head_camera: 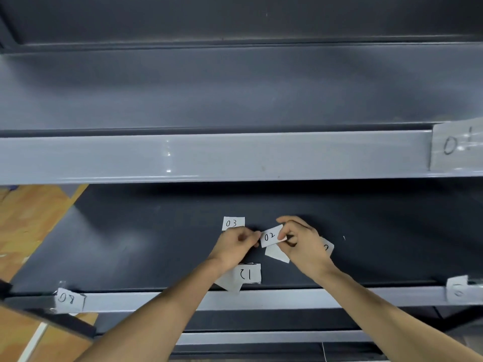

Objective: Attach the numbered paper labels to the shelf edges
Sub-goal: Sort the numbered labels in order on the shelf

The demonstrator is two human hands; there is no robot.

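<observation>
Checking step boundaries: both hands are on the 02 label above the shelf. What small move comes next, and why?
Probably lift the 02 label toward the upper shelf edge. The left hand and right hand both pinch it, the 01 label is already stuck there at the right, and the edge beside it is bare.

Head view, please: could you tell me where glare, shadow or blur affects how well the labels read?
In the head view, small glare spots sit on the upper shelf edge and on the taped 01 label; the lower shelf deck lies in shadow, yet the 02 label reads clearly; the far-right label on the lower shelf edge is too blurred to read.
</observation>
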